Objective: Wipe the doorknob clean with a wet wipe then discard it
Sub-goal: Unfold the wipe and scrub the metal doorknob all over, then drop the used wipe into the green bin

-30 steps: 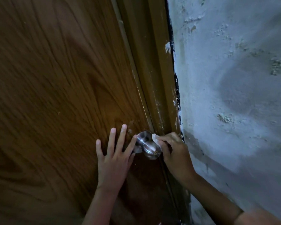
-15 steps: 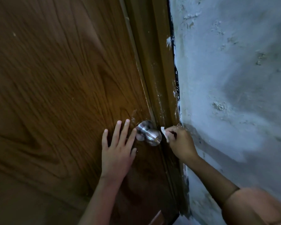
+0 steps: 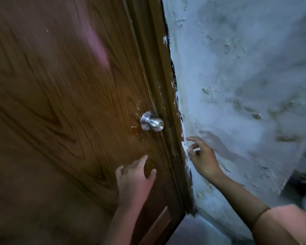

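Brown wood-grain door (image 3: 60,103) fills left & centre of frame; rough whitish plaster wall (image 3: 245,85) takes the right. Left hand (image 3: 134,179), lower centre, fingers spread & relaxed over door, holding nothing, blurred. Right hand (image 3: 201,156), right of centre by door frame, pinches small white wet wipe (image 3: 186,147). Round silver metal doorknob (image 3: 152,123) sits bare mid-frame, well apart from both hands.

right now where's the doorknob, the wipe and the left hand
doorknob (image 3: 152,123): head view, on the shiny metal neck between rose and ball
wipe (image 3: 185,147): head view, on the white bit showing at the right hand's fingertips
left hand (image 3: 133,181): head view, on the back of the hand
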Tool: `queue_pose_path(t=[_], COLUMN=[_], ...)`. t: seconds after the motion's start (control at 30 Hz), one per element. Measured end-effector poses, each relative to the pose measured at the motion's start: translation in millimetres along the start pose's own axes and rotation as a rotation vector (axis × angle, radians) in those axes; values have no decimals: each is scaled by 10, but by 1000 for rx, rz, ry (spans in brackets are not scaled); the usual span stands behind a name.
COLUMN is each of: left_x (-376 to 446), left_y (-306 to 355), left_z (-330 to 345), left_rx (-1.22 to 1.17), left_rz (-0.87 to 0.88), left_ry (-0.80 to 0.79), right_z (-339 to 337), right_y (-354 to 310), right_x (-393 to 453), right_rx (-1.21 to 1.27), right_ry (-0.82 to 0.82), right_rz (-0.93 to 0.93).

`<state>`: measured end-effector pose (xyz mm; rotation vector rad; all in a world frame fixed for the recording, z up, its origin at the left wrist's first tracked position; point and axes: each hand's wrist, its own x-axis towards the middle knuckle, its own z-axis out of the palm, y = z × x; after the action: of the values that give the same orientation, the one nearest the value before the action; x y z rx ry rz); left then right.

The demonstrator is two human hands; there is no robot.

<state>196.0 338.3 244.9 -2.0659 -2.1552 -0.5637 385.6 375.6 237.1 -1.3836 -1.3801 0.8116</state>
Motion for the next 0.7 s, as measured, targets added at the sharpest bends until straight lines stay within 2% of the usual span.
queue_pose_path(t=[0.17,0.37,0.6,0.7], left_x=[-446,-736,-891,-1004], left_y=[80,334,831,1072], left_z=[190,402,899,1227], left_rx=[-44,-232,-715,-896], left_rz=[-26,-59,-133,-237], left_ry=[-144,-346,-531,-594], right_z=[-112,-246,-368,-472], right_y=[192,440,942,1240], right_x=[-485,-745,-857,-930], right_rx=[-3,-47,42,50], right_ry=[-6,-28,-80,-118], right_rz=[39,130,366,453])
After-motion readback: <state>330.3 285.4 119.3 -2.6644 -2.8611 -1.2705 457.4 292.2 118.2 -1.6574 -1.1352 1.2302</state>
